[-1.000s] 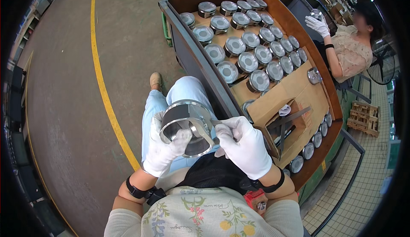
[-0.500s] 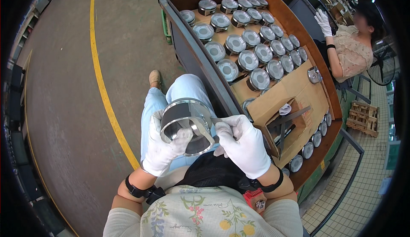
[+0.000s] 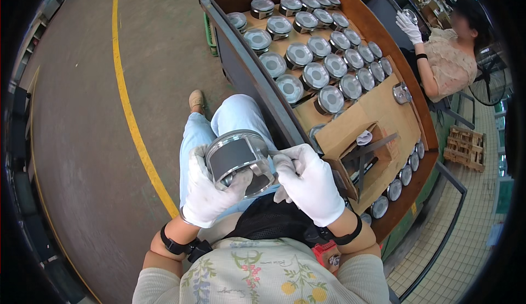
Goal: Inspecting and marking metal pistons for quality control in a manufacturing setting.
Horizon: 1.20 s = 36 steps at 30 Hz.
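My left hand (image 3: pixel 211 189), in a white glove, is closed round a metal engine piston (image 3: pixel 233 156) held over my lap. The piston is tilted, with a dark coated skirt on its side and the thumb inside its open underside. At its right side my right hand (image 3: pixel 309 181), also gloved, is pinched on a thin flat metal strip (image 3: pixel 273 152) whose end meets the piston. Most of the strip is hidden by the fingers.
A large bin (image 3: pixel 249 76) on my right holds rows of pistons on cardboard. An open cardboard box (image 3: pixel 378 156) with tools and a lone piston (image 3: pixel 401 92) lie on a cardboard sheet. Beyond the bin another person (image 3: pixel 446 57) holds a piston. A wooden pallet (image 3: pixel 464 148) stands far right.
The piston has turned in my left hand, so more of its dark skirt shows and less of its hollow underside. The other person's raised hand now shows a piston.
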Available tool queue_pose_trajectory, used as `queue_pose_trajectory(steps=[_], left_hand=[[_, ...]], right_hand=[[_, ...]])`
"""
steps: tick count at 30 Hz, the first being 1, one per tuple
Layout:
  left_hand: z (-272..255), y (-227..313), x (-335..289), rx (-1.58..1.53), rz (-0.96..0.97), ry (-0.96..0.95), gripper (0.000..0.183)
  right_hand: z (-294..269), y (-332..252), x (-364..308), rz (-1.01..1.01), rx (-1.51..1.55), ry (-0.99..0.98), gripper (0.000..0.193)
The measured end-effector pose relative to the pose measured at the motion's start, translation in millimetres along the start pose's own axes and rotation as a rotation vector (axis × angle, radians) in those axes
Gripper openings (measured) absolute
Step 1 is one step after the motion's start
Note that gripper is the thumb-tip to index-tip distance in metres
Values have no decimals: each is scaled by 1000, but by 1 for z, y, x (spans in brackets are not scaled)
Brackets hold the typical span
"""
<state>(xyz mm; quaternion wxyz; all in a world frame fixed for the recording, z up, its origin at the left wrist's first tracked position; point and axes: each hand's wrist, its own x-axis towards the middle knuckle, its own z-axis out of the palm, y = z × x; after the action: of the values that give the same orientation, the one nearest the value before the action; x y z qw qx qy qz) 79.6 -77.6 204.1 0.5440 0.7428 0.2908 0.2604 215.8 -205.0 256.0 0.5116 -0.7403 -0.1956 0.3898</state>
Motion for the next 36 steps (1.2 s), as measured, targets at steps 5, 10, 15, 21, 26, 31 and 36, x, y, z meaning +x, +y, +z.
queue_pose_trajectory(steps=[5,10,15,21,26,31,36], left_hand=[[2,-2,-2,191,94,50,63],[5,-8,0,99,52,36,61],[12,-11,10,-19,-12,-71,55],[25,-20,18,-126,-36,-29,54],[8,-35,21,-191,-139,15,48],[14,-44,26,-215,-177,-2,47],[17,-51,22,-232,-188,-61,39]], right_hand=[[-2,9,3,-43,-76,-3,14],[-4,28,7,-343,-382,37,14],[-17,34,3,-405,-372,63,15],[-54,15,-16,-91,62,81,17],[-141,38,-12,53,-440,496,30],[-178,96,7,139,-723,437,37],[-194,96,1,323,-348,431,32]])
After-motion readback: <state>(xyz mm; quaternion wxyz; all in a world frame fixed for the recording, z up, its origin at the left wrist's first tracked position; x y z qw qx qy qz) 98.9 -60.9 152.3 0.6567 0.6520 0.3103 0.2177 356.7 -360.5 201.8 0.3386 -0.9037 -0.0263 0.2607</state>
